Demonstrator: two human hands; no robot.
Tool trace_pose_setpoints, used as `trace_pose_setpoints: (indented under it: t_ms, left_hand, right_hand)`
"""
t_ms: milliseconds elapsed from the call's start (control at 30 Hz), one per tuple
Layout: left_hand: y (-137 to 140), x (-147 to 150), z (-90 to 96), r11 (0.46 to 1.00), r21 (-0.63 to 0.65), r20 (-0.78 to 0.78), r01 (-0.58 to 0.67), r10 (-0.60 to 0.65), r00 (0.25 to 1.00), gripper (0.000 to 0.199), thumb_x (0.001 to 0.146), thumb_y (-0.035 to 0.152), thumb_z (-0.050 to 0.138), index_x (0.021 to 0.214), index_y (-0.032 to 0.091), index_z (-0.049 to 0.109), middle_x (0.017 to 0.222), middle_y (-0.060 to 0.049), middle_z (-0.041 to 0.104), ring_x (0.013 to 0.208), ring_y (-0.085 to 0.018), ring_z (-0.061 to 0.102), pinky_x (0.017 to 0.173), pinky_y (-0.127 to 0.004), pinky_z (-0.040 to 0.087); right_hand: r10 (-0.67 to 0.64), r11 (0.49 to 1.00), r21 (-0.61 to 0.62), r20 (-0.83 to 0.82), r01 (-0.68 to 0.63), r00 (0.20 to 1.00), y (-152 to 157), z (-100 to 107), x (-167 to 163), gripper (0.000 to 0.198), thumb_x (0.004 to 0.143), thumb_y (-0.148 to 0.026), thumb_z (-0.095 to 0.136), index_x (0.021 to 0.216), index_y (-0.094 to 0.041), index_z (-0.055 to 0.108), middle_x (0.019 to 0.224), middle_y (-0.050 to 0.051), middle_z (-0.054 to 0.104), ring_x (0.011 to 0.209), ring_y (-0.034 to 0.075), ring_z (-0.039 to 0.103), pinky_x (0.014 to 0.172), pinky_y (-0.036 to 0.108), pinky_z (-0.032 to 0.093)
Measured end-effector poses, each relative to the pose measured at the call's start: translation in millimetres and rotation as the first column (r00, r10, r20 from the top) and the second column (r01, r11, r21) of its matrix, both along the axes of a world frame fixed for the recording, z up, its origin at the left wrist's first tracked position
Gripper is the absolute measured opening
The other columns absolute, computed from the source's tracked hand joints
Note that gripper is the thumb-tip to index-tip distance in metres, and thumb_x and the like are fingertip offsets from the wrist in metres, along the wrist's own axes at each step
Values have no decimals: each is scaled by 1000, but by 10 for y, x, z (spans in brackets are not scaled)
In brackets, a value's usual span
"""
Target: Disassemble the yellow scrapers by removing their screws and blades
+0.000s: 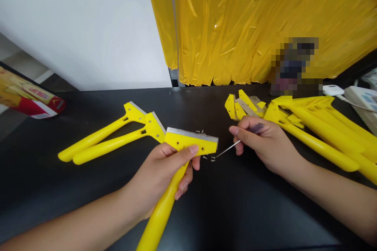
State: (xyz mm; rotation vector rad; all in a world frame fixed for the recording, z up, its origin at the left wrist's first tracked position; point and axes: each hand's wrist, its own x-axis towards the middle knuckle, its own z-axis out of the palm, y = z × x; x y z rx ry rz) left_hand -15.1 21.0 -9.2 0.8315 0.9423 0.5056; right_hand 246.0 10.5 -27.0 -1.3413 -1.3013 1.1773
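My left hand is closed around a yellow scraper, thumb pressed on its head below a grey metal blade. Two screw holes show in the head plate. Between the fingers of my right hand is a screwdriver with a thin metal shaft; its handle is mostly hidden. The tip points down at small screws on the table, and I cannot tell whether it touches them. More small screws lie just behind the scraper head. Two other yellow scrapers with blades and screws in their heads lie to the left.
Yellow cover plates and metal blades are piled at the back right. Several yellow scraper handles lie beside them. A red and yellow can is at far left. A white power strip and charger sit at right. Yellow plastic sheeting hangs behind the table.
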Motion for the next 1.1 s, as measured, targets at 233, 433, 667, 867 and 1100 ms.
trace_pose_setpoints:
  t_ms: [233, 433, 667, 867, 1100]
  left_hand:
    - [8, -4, -12, 1000, 5, 7, 18, -18, 1000, 43, 99, 53, 73, 76, 18, 69, 46, 4, 51, 36, -6, 39, 38, -15, 35]
    - [-3, -15, -19, 1000, 25, 0, 13, -13, 1000, 44, 101, 55, 70, 78, 17, 69, 47, 3, 52, 38, -6, 39, 40, -15, 34]
    - [-5, -14, -27, 1000, 28, 13, -1, 1, 1000, 45, 102, 55, 68, 78, 17, 68, 48, 4, 51, 39, -5, 38, 41, -15, 34]
    - [-67, -5, -23, 1000, -13, -8, 9, -9, 1000, 46, 100, 57, 71, 76, 17, 69, 47, 3, 51, 39, -6, 39, 40, -15, 34]
    - [-155, 22, 18, 991, -94, 55, 92, -87, 995, 44, 100, 55, 69, 77, 17, 70, 46, 3, 51, 36, -6, 40, 37, -15, 34]
  right_hand:
    - [1, 1000, -20, -35, -1, 999, 2, 15, -4, 42, 90, -57, 84, 72, -23, 66, 62, 0, 70, 58, 15, 62, 63, 30, 50]
    - [-25, 999, -33, -130, 21, 991, 18, -30, 34, 39, 93, -51, 83, 73, -23, 64, 61, -1, 69, 57, 14, 62, 62, 29, 51]
    - [-47, 999, -1, -220, 48, 974, -39, 33, 76, 38, 93, -48, 84, 73, -23, 63, 60, -1, 69, 56, 15, 62, 61, 30, 49]
    - [-51, 998, 2, -325, 55, 944, -165, 210, 52, 36, 93, -48, 84, 74, -25, 64, 62, -1, 66, 56, 16, 62, 58, 30, 47]
    - [56, 998, 59, -409, -35, 911, -228, 225, 5, 29, 97, -41, 80, 78, -23, 68, 65, 0, 69, 60, 14, 67, 60, 24, 54]
